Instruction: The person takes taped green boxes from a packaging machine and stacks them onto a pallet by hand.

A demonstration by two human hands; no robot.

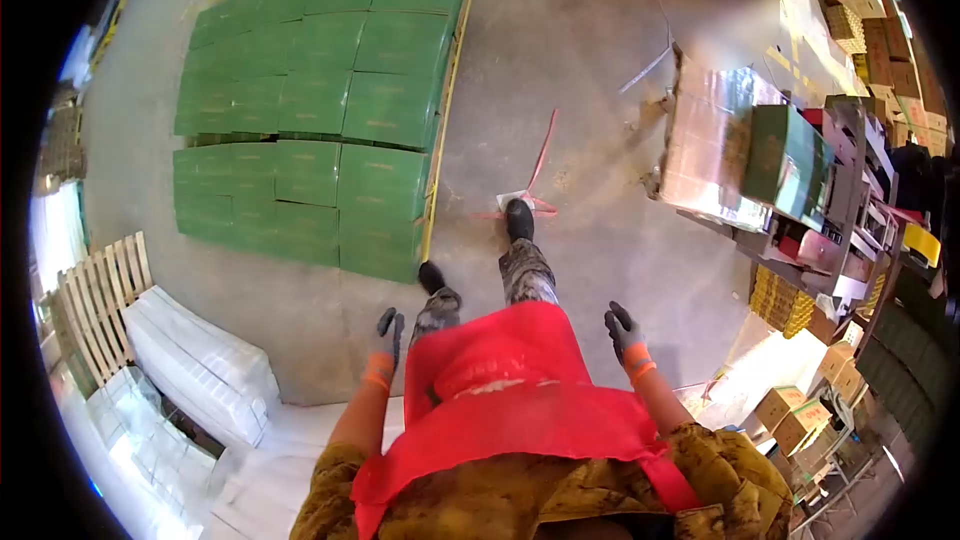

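My left hand [388,332], in a dark glove with an orange cuff, hangs beside my red apron [500,360]. Its fingers are loosely apart and nothing is in them. On the other side my right hand [626,330], gloved the same way, hangs with its fingers loosely stretched and holds nothing. Neither hand touches any object. Ahead on the left, the stack of green boxes [390,105] is the nearest load to my left hand. My forward foot is at a small pale scrap [513,202] with pink strapping [545,152] around it.
A yellow edge [447,105] runs along the green stack. At right stands a work table with a cardboard-brown top [700,140] and a green box [778,162]. White wrapped bundles [200,365] and a wooden pallet [105,290] are at left. Cartons [790,415] stand at lower right.
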